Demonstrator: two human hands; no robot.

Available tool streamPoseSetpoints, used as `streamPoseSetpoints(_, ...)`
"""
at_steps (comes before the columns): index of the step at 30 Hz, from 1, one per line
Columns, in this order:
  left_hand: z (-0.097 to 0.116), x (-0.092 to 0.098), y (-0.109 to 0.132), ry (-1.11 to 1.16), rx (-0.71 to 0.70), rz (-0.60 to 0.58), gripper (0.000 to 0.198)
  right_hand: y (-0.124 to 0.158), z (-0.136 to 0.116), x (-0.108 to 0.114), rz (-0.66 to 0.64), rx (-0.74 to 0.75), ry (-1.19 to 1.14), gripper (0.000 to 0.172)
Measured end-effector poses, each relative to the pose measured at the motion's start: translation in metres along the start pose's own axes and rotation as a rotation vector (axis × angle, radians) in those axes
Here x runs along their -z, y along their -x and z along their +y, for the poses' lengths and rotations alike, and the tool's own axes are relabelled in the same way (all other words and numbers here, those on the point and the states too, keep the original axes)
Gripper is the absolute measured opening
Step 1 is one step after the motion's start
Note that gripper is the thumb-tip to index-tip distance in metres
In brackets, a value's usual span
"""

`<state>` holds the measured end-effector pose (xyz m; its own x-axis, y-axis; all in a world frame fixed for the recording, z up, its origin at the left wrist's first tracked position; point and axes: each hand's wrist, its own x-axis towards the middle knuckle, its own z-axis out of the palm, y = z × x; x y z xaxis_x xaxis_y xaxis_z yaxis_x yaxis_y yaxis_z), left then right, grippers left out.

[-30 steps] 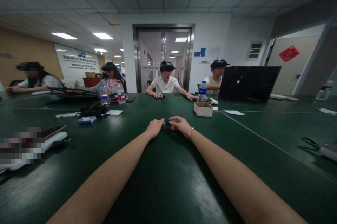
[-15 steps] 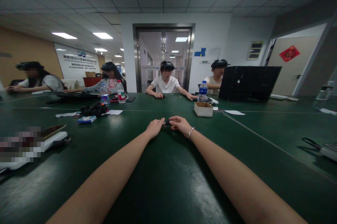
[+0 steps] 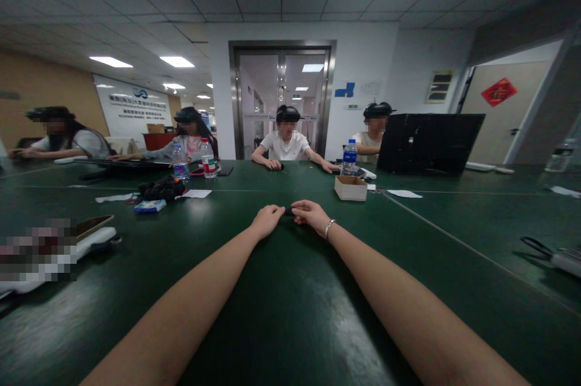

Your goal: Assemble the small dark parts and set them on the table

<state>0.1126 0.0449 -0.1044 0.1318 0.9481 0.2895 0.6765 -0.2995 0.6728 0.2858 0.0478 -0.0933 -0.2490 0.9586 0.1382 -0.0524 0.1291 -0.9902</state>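
Left hand [image 3: 267, 219] edged closer, gripping dark piece [image 3: 287, 212].

Mostly hidden, too small to identify: small dark object [image 3: 287, 212].

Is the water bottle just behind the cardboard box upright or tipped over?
Upright: the water bottle stands on its base with its cap at the top.

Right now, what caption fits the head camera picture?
Left hand and right hand pinch a small dark object over the green table.
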Motion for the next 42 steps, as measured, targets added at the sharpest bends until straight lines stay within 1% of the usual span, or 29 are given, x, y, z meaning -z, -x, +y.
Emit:
streamPoseSetpoints(2,0.005,0.003,0.002,-0.041,0.014,-0.032,0.051,0.0,0.0,0.0,-0.004,0.002,-0.001,0.016)
streamPoseSetpoints(3,0.006,0.003,0.003,-0.065,0.016,-0.037,0.052,0.0,0.001,0.0,-0.007,0.001,0.0,0.016)
streamPoseSetpoints(5,0.006,0.002,0.003,-0.1,0.008,-0.015,0.046,-0.001,0.001,0.001,-0.009,0.002,-0.002,0.017)
streamPoseSetpoints(8,0.0,-0.002,0.002,-0.082,-0.022,0.027,0.027,-0.001,0.002,0.001,-0.01,0.008,-0.011,0.017)
streamPoseSetpoints(10,-0.004,-0.004,0.001,-0.051,-0.041,0.034,0.025,-0.002,0.002,0.002,-0.007,0.009,-0.013,0.016)
streamPoseSetpoints(13,-0.003,-0.004,0.002,-0.039,-0.038,0.04,0.031,-0.002,0.002,0.001,-0.003,0.004,-0.01,0.016)
streamPoseSetpoints(15,0.001,-0.001,0.003,-0.05,-0.017,0.029,0.039,-0.001,0.001,0.001,-0.002,-0.001,-0.007,0.015)
streamPoseSetpoints(17,0.005,0.002,0.004,-0.07,0.0,-0.013,0.052,-0.001,0.0,0.0,-0.002,-0.003,-0.003,0.015)
streamPoseSetpoints(19,0.006,0.003,0.004,-0.092,-0.009,-0.055,0.056,-0.001,0.0,0.0,-0.004,-0.005,0.0,0.014)
streamPoseSetpoints(21,0.004,0.002,0.003,-0.117,-0.032,-0.045,0.05,0.0,0.0,0.0,-0.008,-0.006,-0.001,0.014)
streamPoseSetpoints(24,-0.001,-0.001,0.001,-0.12,-0.046,0.009,0.033,0.0,-0.001,0.0,-0.008,-0.005,-0.003,0.015)
streamPoseSetpoints(27,-0.004,-0.003,0.001,-0.096,-0.045,0.018,0.029,-0.001,0.0,0.001,-0.007,-0.014,-0.004,0.015)
streamPoseSetpoints(29,-0.003,-0.003,0.002,-0.108,-0.036,0.018,0.031,-0.001,0.0,0.001,0.001,-0.018,-0.009,0.015)
streamPoseSetpoints(31,0.001,-0.001,0.003,-0.137,-0.016,0.013,0.037,-0.001,0.0,0.001,0.011,-0.015,-0.011,0.015)
streamPoseSetpoints(34,0.006,0.002,0.004,-0.166,0.005,-0.045,0.053,0.0,-0.001,0.0,0.012,-0.01,-0.003,0.014)
streamPoseSetpoints(36,0.008,0.004,0.004,-0.176,0.004,-0.069,0.056,0.0,-0.001,0.0,0.006,-0.012,0.005,0.014)
streamPoseSetpoints(42,0.009,0.003,0.007,-0.2,0.001,-0.031,0.034,-0.001,0.0,0.001,-0.001,-0.005,-0.005,0.015)
